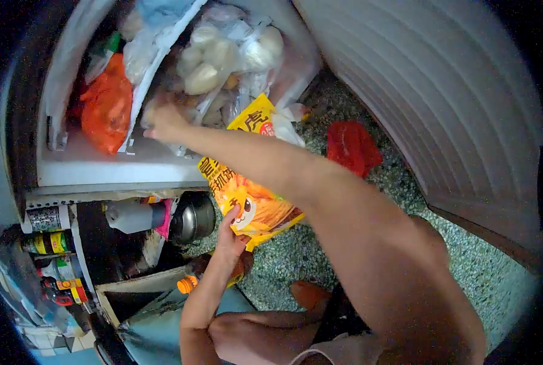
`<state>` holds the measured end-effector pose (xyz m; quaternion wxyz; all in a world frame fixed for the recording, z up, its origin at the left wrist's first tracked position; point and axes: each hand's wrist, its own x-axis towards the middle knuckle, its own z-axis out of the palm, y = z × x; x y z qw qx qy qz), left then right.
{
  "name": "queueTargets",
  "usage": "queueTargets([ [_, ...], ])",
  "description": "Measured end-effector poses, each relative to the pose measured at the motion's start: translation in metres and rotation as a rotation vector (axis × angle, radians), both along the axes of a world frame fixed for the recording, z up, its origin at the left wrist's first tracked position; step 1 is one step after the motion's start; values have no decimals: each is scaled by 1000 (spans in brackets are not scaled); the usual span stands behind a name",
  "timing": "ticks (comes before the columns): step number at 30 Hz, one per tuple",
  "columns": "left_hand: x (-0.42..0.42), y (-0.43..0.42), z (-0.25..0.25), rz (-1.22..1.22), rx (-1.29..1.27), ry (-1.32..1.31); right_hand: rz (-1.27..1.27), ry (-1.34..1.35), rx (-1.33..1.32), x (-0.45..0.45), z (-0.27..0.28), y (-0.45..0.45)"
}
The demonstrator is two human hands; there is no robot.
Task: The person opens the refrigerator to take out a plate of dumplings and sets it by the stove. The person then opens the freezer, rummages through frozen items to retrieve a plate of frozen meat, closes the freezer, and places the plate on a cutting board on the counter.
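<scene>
My left hand point(230, 238) is closed on the lower edge of a yellow food package point(256, 210) with black Chinese print, a cartoon face and a picture of flaky pancake. My right arm crosses over the package. At its end, my right hand point(165, 123) is inside the freezer, beside a pale shelf edge point(139, 106); it is blurred, and its fingers cannot be made out clearly. Close above that hand are plastic bags of whitish, rounded food point(207, 61). Across the shelf edge lies an orange-red plastic bag point(108, 106).
The freezer door point(442, 91) stands wide open on the right. A red plastic bag point(351, 148) lies on the speckled floor point(283, 267). A metal pot point(193, 217), an orange-capped bottle point(188, 285) and shelves with several jars point(49, 243) are at the left.
</scene>
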<state>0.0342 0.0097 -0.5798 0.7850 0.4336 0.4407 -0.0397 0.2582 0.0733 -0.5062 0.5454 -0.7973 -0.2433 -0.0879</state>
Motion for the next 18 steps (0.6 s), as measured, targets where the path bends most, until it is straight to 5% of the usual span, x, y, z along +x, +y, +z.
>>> queueTargets([
  [2,1,0,-1,17,0,-24,393,-481,-315,8,2,3],
  [3,-1,0,-1,20,3,-14,397,-472,-309,14,-5,2],
  [7,1,-2,1,23,2,-39,-159,-896,-579,58,1,-58],
  [11,-1,-1,-4,6,-35,-109,-168,-656,-579,118,-5,-88],
  [13,0,-2,-5,-14,-32,-133,36,-485,-701,131,4,-94],
  [18,-1,0,-12,-14,-72,-195,70,-424,-646,158,-20,-57],
])
